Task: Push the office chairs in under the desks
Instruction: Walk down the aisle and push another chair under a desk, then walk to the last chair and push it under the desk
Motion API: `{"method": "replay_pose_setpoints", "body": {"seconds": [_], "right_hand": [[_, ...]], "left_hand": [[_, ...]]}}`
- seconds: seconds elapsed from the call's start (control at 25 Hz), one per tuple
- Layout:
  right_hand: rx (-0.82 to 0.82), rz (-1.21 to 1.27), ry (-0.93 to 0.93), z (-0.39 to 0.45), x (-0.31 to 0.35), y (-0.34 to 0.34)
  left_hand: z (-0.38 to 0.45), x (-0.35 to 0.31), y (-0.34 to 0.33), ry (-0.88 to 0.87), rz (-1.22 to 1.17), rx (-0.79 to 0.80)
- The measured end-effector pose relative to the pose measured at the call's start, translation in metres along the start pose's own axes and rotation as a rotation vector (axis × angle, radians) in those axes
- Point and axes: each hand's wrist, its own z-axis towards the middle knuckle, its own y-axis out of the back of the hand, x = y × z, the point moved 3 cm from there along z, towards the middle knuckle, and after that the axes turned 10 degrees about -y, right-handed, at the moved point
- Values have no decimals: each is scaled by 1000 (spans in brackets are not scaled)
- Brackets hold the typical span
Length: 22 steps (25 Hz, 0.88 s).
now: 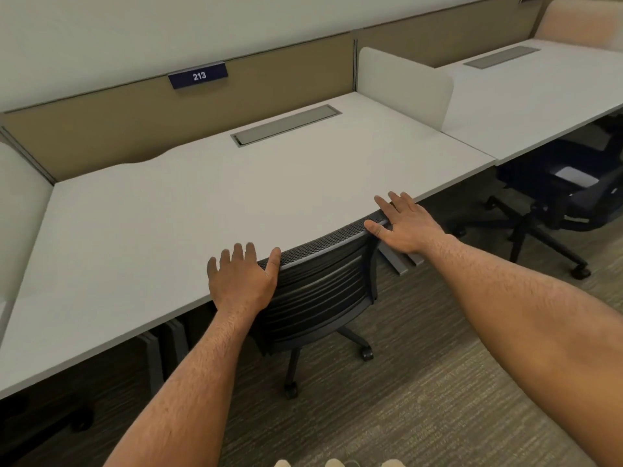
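A black mesh-backed office chair (317,291) stands tucked against the front edge of the white desk (188,210), its top rail touching the desk edge. My left hand (241,278) rests flat at the left end of the chair's top rail, fingers spread over the desk edge. My right hand (403,224) lies flat on the right end of the rail, fingers apart. Neither hand is closed around the rail. A second dark office chair (553,203) stands at the right, partly under the neighbouring desk (526,106).
A tan partition with a sign reading 213 (199,75) backs the desk. A grey cable hatch (286,124) is set in the desktop. A white divider panel (404,85) separates the two desks. Desk legs (394,261) stand beside the chair. Carpet covers the floor.
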Motion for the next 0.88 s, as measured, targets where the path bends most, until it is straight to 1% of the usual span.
{"method": "replay_pose_setpoints", "body": {"seconds": [0.12, 0.24, 0.32, 0.4, 0.48, 0.6, 0.68, 0.76, 0.88], "right_hand": [[13, 7, -79, 2, -3, 4], [-27, 77, -172, -2, -10, 8], [-60, 138, -141, -10, -18, 7], [-112, 202, -89, -28, -40, 6], [-137, 227, -67, -52, -72, 3], [-127, 202, -103, -91, -142, -11], [-118, 190, -135, -117, -193, -16], [-148, 204, -181, -144, -246, -17], [-186, 233, -291, -190, -326, -19]], "left_hand": [[5, -6, -4, -3, 5, 7], [7, -22, 0, 33, 8, 15], [1, -38, 4, 53, 17, -38], [-9, -66, 7, 28, 14, -115], [-19, -110, 4, -44, -3, -183], [-35, -206, -11, -209, -83, -192], [-47, -272, -24, -325, -128, -137], [-61, -340, -36, -473, -136, -72], [-84, -439, -51, -667, -164, 15]]}}
